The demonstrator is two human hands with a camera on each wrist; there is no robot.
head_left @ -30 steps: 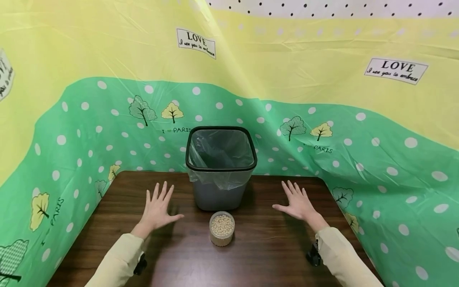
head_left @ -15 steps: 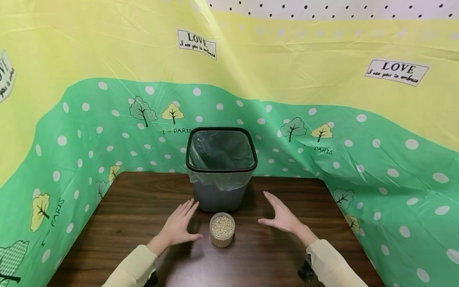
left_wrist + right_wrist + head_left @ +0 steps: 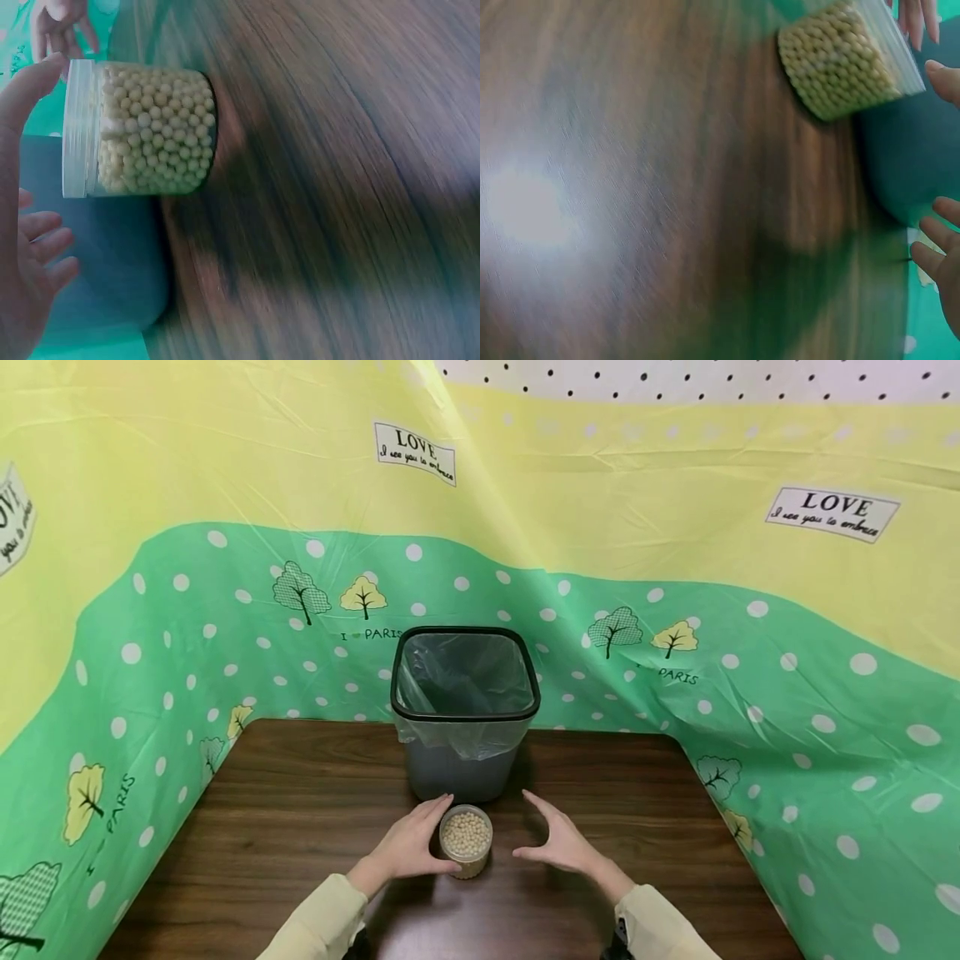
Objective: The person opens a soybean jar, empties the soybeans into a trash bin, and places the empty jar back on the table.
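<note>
A clear round plastic jar (image 3: 467, 839) filled with small pale beige balls stands upright on the wooden table. My left hand (image 3: 410, 846) is at the jar's left side, fingers spread from the thumb in a C shape, with the thumb tip overlapping the jar's front rim in the head view. In the left wrist view the jar (image 3: 154, 131) shows between my thumb and the loosely bent fingers (image 3: 49, 244). My right hand (image 3: 562, 843) hovers right of the jar, apart from it, thumb and fingers spread toward it. Neither hand holds anything.
Right behind the jar stands a grey bin (image 3: 461, 768) with a black rim and a clear plastic liner (image 3: 472, 739) folded over it. A green and yellow printed cloth (image 3: 637, 543) hangs around the dark wooden table (image 3: 300, 793).
Both hands have come inward from either side and closer to the person, toward the jar. My left hand has reached the jar's left side. The jar and bin have stayed in place.
</note>
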